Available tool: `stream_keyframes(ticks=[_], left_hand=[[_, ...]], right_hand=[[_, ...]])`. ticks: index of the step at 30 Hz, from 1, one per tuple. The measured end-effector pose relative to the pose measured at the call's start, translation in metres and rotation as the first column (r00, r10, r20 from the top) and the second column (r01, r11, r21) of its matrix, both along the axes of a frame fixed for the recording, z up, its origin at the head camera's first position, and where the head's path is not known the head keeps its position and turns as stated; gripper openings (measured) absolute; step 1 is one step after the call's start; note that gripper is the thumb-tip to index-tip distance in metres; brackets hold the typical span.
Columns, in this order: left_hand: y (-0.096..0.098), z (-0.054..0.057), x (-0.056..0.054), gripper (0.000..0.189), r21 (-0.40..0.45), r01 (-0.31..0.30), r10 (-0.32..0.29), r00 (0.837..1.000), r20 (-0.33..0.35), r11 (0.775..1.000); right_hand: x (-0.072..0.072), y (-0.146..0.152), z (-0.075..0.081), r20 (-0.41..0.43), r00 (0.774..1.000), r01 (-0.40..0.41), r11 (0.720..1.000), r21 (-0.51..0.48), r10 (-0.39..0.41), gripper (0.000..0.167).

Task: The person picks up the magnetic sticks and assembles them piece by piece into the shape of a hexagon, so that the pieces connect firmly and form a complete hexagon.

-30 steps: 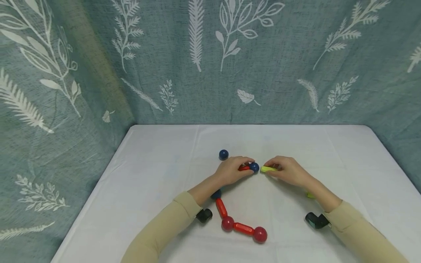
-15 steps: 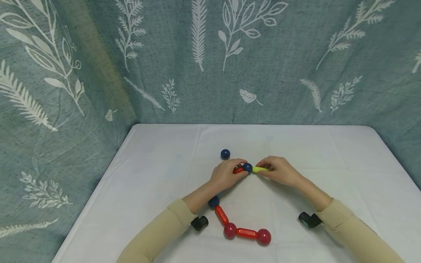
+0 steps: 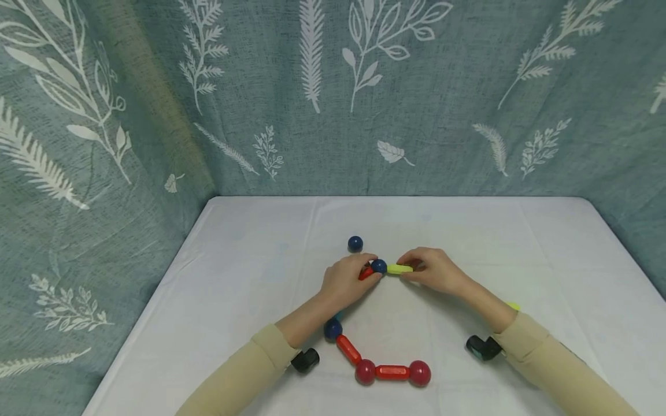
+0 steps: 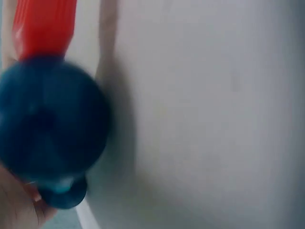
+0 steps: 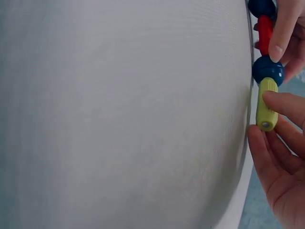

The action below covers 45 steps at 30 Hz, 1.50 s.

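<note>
In the head view my left hand (image 3: pixel 346 283) pinches a red magnetic rod (image 3: pixel 366 273) by its end at a blue ball (image 3: pixel 378 266). My right hand (image 3: pixel 432 268) holds a yellow-green magnetic rod (image 3: pixel 399 269) between thumb and fingers, its far end against that blue ball. The right wrist view shows the row: a blue ball (image 5: pixel 262 7), the red rod (image 5: pixel 264 36), a second blue ball (image 5: pixel 268 70) and the yellow-green rod (image 5: pixel 267 106), with a metal tip at its free end. A large blue ball (image 4: pixel 52 119) and red rod (image 4: pixel 45 28) fill the left wrist view's left side.
A chain runs toward the front: a blue ball (image 3: pixel 333 329), a red rod (image 3: pixel 348 349), a red ball (image 3: pixel 365 371), another red rod and a red ball (image 3: pixel 419 374). Behind my left hand sits a loose blue ball (image 3: pixel 355 243). A yellow-green piece (image 3: pixel 514 306) shows past my right forearm.
The yellow-green rod has met the blue ball, closing the gap between them. Both hands have shifted left, and the front chain's blue ball has moved slightly left and nearer.
</note>
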<state>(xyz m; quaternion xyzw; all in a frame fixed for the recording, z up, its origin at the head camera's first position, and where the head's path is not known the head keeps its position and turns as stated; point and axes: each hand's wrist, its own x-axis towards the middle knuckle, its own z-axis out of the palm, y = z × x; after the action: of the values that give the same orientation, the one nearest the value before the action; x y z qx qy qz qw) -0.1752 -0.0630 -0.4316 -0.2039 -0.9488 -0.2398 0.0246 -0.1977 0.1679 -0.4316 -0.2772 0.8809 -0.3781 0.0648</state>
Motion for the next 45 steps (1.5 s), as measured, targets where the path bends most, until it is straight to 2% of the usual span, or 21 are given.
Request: stream_keyframes(ticks=[3,5,8,12,15,18,22,26,30,34,40,45], left_hand=[[-0.005,0.004,-0.004,0.043,-0.046,0.086,-0.087,0.996,-0.020,0.995],[-0.008,0.006,-0.009,0.045,-0.054,0.151,-0.151,0.988,-0.003,0.987],[-0.012,0.006,-0.016,0.043,-0.017,0.223,-0.222,0.974,0.049,0.975],[-0.014,0.002,-0.022,0.035,0.053,0.261,-0.265,0.960,0.091,0.964],[-0.014,-0.001,-0.022,0.029,0.094,0.264,-0.271,0.959,0.077,0.960],[-0.013,-0.003,-0.021,0.027,0.105,0.243,-0.249,0.967,0.051,0.964],[-0.014,-0.004,-0.018,0.027,0.082,0.202,-0.205,0.978,0.034,0.976],[-0.014,-0.004,-0.016,0.027,0.078,0.177,-0.179,0.984,0.016,0.981],[-0.013,-0.006,-0.015,0.026,0.073,0.183,-0.183,0.983,-0.012,0.980],[-0.013,-0.008,-0.014,0.026,0.043,0.195,-0.193,0.980,-0.040,0.980],[-0.014,-0.009,-0.014,0.026,0.028,0.200,-0.197,0.978,-0.074,0.979],[-0.015,-0.011,-0.016,0.027,0.057,0.193,-0.191,0.981,-0.045,0.979]], right_hand=[[-0.001,-0.002,0.000,0.002,1.000,-0.002,1.000,-0.013,0.002,0.022],[-0.002,-0.004,-0.001,0.000,1.000,-0.007,1.000,-0.028,0.007,0.022],[-0.005,-0.007,-0.003,-0.002,1.000,-0.022,0.998,-0.054,0.022,0.021],[-0.008,-0.013,-0.005,0.015,0.998,-0.053,0.996,-0.067,0.055,0.021],[-0.009,-0.016,-0.002,0.038,0.998,-0.049,0.998,-0.043,0.051,0.019],[-0.013,-0.019,0.002,0.044,0.999,-0.020,1.000,-0.003,0.020,0.017],[-0.026,-0.028,0.007,0.025,1.000,0.011,1.000,0.014,-0.011,0.018],[-0.041,-0.042,0.010,0.028,1.000,0.009,1.000,-0.022,-0.008,0.023],[-0.051,-0.059,0.014,0.063,0.998,0.009,0.999,-0.036,-0.006,0.029],[-0.059,-0.074,0.014,0.078,0.997,-0.007,1.000,-0.010,0.008,0.034],[-0.061,-0.086,0.012,0.073,0.997,-0.021,0.998,0.054,0.017,0.032],[-0.056,-0.074,0.013,0.090,0.996,0.023,0.999,0.049,-0.028,0.032]])
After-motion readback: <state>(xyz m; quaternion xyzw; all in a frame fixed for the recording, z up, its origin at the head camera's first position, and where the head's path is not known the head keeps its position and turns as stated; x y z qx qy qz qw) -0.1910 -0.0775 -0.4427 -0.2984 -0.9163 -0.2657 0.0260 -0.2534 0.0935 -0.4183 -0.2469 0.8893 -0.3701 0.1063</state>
